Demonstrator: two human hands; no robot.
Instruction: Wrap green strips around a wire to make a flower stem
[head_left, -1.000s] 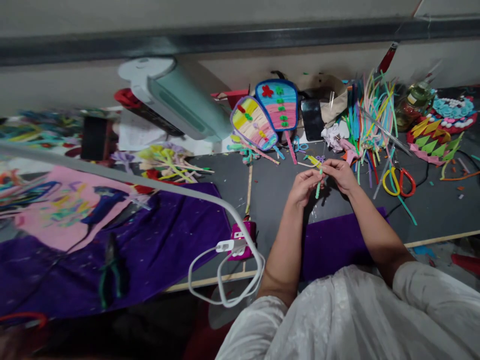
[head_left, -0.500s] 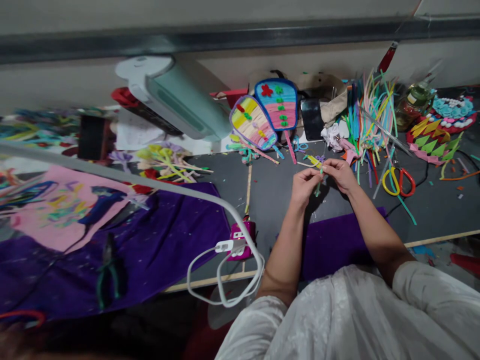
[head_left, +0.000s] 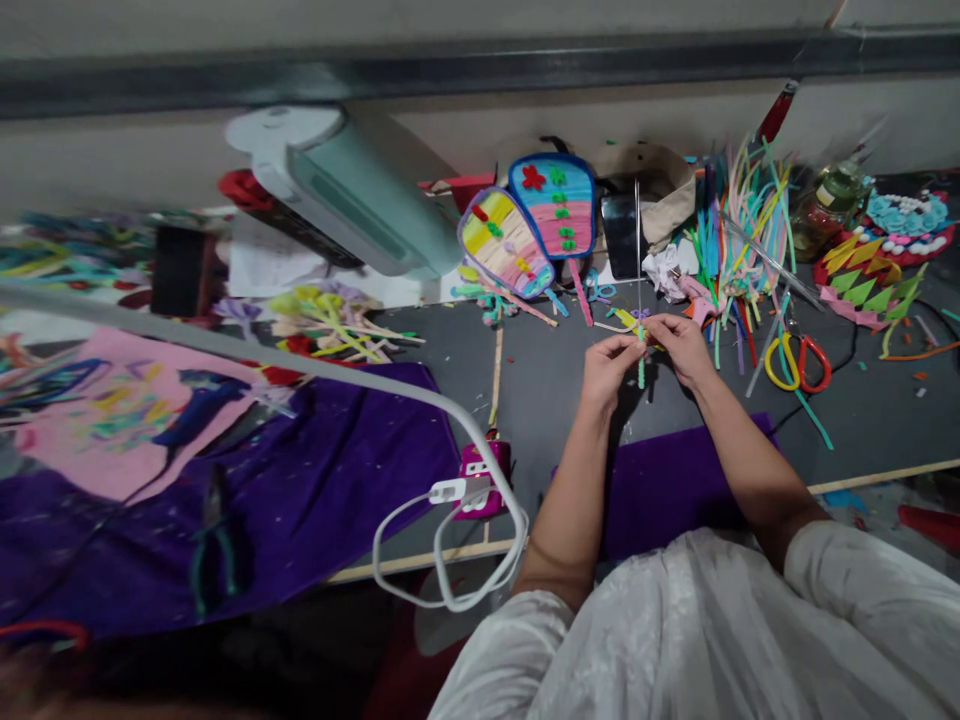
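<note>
Both my hands are together over the dark table, fingers pinched. My left hand grips a light green pipe cleaner, whose coiled lower part hangs below the fingertips. Beside it, my right hand pinches at the upper end of the same green piece, touching the left fingertips. A thin metal rod stands out from between the fingers, pointing away from me. Fingers hide where rod and pipe cleaner meet. Just beyond lie small yellow and purple pipe-cleaner bits.
Scissors and a bundle of pipe cleaners lie to the right. Behind are two decorated paddle shapes and a phone. On the left sit a power adapter with a white cable, pliers and a purple cloth.
The thin metal rod now shows beyond my fingers, pointing away from me. The green coil hangs straighter. My hands have barely shifted.
</note>
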